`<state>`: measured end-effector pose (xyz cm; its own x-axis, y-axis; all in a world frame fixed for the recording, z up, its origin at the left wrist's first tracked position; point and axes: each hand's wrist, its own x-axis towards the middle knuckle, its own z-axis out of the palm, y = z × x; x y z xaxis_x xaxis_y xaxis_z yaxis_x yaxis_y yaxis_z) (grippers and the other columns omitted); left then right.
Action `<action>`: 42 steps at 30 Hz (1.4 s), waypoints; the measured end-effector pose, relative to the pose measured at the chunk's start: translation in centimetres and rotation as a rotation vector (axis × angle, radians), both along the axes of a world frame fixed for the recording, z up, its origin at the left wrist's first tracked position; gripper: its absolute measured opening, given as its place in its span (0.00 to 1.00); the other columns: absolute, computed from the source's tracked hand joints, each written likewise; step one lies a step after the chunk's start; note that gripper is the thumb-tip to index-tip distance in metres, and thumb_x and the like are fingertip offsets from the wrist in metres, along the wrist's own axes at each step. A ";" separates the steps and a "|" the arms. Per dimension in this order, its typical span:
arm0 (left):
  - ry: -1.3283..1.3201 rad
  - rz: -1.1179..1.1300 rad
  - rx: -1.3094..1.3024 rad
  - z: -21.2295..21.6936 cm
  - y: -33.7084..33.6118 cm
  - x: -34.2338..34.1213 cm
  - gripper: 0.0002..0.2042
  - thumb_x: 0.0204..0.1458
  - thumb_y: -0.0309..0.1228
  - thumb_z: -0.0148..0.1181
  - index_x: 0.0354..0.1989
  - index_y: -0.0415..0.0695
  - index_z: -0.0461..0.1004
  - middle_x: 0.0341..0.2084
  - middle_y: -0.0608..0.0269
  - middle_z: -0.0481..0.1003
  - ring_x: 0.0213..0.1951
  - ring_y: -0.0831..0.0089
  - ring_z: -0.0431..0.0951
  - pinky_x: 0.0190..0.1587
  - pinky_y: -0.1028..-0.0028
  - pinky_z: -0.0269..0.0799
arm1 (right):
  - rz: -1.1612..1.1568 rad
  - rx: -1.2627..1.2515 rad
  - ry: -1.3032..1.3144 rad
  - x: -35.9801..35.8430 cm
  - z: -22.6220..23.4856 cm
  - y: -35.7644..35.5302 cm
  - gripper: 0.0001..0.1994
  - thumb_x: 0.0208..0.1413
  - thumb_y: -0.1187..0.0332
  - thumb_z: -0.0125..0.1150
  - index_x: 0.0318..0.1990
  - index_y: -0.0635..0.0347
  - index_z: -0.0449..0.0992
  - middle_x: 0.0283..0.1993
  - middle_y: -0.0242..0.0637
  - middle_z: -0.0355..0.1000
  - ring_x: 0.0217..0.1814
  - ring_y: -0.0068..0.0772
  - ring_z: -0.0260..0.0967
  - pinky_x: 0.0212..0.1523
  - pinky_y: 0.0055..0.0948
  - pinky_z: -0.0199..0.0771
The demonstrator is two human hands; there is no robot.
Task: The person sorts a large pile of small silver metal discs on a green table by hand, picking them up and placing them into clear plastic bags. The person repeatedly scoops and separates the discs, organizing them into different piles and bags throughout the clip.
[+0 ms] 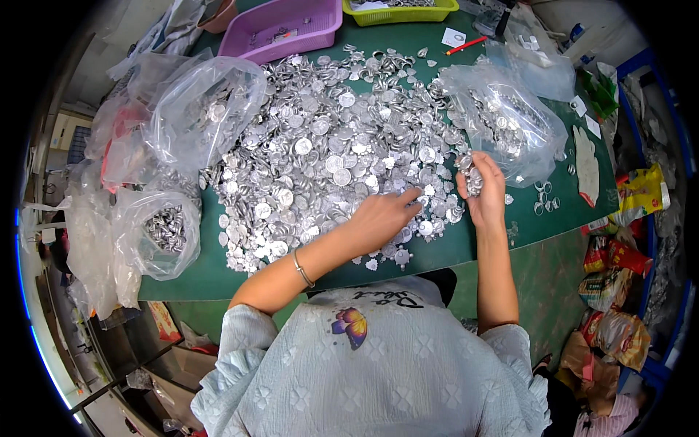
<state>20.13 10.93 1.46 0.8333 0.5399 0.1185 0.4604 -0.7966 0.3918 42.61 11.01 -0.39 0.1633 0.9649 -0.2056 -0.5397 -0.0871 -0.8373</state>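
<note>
At far left, an open clear bag (135,244) with small bent metal bits (167,228) inside; above and to its right, a larger clear bag (175,120) beside the heap. Next, a purple basket (291,45) near the back of a green table (189,282). Across the middle, spread in a wide heap, silver-coloured metal pieces (313,142): discs, flower-like shapes and curved bands, loosely overlapping. Over the near right part, the left hand (382,218), palm down, fingers loosely bent, tips among the pieces; grip on any single one impossible to tell. At the right edge, the right hand (486,191), half closed, with a small cluster of similar pieces between thumb and curled fingers. Farther right, a slack plastic bag (539,138) with more pieces, then loose rings (546,198) and a white glove (586,164). Judging by look: each piece light, stiff, smooth, apt to slip, with bands prone to hooking together; best taken singly by the rim, between thumb and fingertip. Hidden: lower layers of the heap, most of the right palm and the exact count within. Obscured by folds and glare: bag contents. Cut off at top: a yellow-green basket (408,14). Too small to make out: relief on most discs.
</note>
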 end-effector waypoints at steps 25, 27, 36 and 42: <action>-0.290 0.355 0.054 -2.2 -0.2 2.4 0.04 0.49 0.26 0.54 0.33 0.41 0.72 0.26 0.59 0.70 0.19 0.64 0.74 0.19 0.67 0.68 | 0.306 0.256 -1.593 -3.3 2.0 0.8 0.09 0.47 0.76 0.55 0.36 0.53 0.77 0.36 0.37 0.66 0.36 0.43 0.70 0.32 0.41 0.67; -0.477 0.436 -0.074 -2.4 0.2 1.8 0.04 0.51 0.27 0.54 0.33 0.41 0.72 0.25 0.61 0.70 0.19 0.70 0.73 0.19 0.70 0.66 | 0.313 0.296 -1.637 -3.5 2.0 0.7 0.08 0.46 0.76 0.55 0.34 0.55 0.76 0.37 0.37 0.65 0.37 0.42 0.70 0.32 0.41 0.67; -1.025 0.621 -1.680 1.6 0.7 -1.5 0.12 0.60 0.40 0.46 0.34 0.42 0.66 0.22 0.69 0.61 0.22 0.81 0.61 0.20 0.83 0.57 | 0.310 0.338 -1.631 -3.1 3.4 0.3 0.06 0.44 0.78 0.56 0.30 0.58 0.69 0.32 0.35 0.65 0.36 0.41 0.69 0.31 0.39 0.67; -1.128 0.648 -1.946 1.6 -0.4 -2.0 0.11 0.57 0.37 0.47 0.30 0.42 0.67 0.27 0.61 0.68 0.25 0.76 0.65 0.20 0.81 0.61 | 0.045 0.357 -1.251 -2.0 1.6 -0.1 0.04 0.49 0.77 0.56 0.34 0.62 0.70 0.30 0.35 0.69 0.31 0.33 0.69 0.31 0.35 0.67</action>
<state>18.13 10.55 3.02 0.5691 0.6127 -0.5483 -0.4519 0.7902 0.4140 40.60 10.93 1.24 0.0224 0.9441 0.3289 0.6167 0.2458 -0.7478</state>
